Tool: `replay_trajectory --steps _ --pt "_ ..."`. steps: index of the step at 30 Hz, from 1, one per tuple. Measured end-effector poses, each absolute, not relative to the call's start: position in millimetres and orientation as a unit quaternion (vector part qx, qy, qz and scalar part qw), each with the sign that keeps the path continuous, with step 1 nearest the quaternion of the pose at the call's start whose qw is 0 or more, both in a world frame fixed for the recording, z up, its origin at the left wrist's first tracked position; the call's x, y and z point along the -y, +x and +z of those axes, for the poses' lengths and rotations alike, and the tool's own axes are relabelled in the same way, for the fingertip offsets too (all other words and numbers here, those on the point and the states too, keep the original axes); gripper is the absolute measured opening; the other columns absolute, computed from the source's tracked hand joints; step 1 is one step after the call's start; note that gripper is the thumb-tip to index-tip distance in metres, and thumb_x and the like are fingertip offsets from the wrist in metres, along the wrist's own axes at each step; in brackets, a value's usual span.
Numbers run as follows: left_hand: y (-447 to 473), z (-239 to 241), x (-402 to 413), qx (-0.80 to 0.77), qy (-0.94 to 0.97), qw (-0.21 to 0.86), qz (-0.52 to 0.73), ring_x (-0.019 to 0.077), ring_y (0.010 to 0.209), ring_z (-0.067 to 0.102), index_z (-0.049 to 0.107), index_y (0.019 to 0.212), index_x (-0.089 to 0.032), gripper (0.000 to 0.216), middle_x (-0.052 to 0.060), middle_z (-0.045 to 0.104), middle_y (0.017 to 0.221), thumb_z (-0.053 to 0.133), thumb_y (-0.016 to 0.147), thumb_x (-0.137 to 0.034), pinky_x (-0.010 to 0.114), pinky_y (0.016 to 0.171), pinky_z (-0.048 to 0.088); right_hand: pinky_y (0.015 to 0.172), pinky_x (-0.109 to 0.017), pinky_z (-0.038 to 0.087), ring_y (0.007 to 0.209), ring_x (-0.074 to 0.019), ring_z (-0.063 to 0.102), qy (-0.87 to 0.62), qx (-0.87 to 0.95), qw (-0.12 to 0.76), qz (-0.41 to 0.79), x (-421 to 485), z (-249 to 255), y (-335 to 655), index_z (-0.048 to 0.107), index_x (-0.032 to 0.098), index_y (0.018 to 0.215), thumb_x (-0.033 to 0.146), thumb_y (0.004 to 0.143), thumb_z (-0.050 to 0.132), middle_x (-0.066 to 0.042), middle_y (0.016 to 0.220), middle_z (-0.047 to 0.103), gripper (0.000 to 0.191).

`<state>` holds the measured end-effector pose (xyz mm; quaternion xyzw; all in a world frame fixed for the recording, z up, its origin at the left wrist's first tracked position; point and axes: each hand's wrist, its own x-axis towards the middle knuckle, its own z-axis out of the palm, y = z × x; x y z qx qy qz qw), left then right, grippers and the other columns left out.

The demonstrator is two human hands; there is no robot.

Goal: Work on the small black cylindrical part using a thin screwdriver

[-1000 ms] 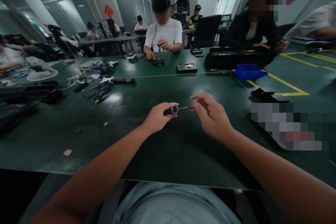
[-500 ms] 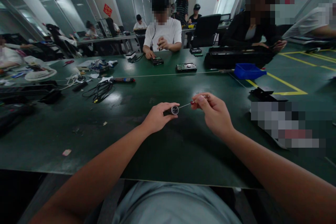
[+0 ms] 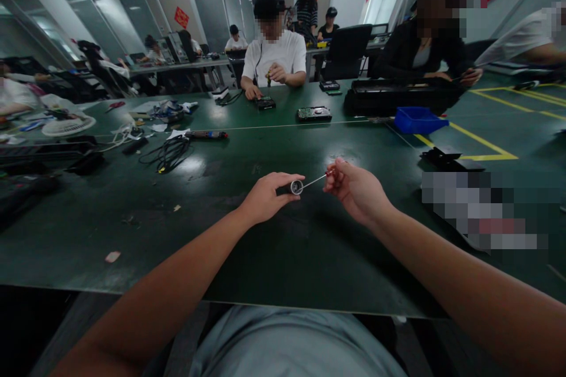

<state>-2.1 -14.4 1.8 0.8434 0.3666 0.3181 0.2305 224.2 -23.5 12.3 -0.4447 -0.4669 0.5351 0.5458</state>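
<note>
My left hand (image 3: 267, 197) grips a dark cylinder with a pale round rim (image 3: 296, 187) between thumb and fingers, its hollow end turned to the right and toward me. What the cylinder belongs to, I cannot make out. In my right hand (image 3: 356, 188) is a screwdriver (image 3: 315, 179) with a thin metal shaft and a reddish handle mostly hidden by the fingers. The shaft slants down to the left, and its tip is at the open end of the cylinder. Both hands are above the green table (image 3: 265, 259).
Across the table a person in a white shirt (image 3: 283, 50) works on a hard drive (image 3: 266, 103); another drive (image 3: 313, 113) lies nearby. A blue bin (image 3: 420, 120) and a black casing (image 3: 398, 94) stand right. A cabled tool (image 3: 206, 135) and clutter lie left.
My right hand has turned, with its fingers shifted on the screwdriver handle. The screwdriver tip has moved from the rim's upper edge into the cylinder's opening. My left hand has barely moved.
</note>
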Motion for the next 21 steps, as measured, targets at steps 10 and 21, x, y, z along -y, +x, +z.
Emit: replay_trajectory --steps 10,21 --pt "-3.1 3.1 14.6 -0.407 0.827 0.228 0.315 0.0233 0.109 0.062 0.063 0.128 -0.026 0.042 0.005 0.069 0.118 0.072 0.086 -0.028 0.042 0.099 0.046 0.069 -0.033 0.054 0.069 -0.0147 0.062 -0.430 0.548 0.599 0.396 29.3 15.2 220.9 0.065 0.022 0.089 0.047 0.091 0.060 -0.002 0.080 0.066 0.026" --pt "-2.8 2.6 14.8 -0.416 0.821 0.221 0.324 0.0224 0.105 0.063 0.064 0.126 -0.027 0.042 0.003 0.070 0.115 0.073 0.085 -0.027 0.040 0.096 0.046 0.077 -0.041 0.055 0.084 -0.0221 0.071 -0.442 0.688 0.527 0.232 51.4 28.7 218.8 0.061 0.023 0.106 0.029 0.093 0.055 -0.005 0.089 0.072 0.015"
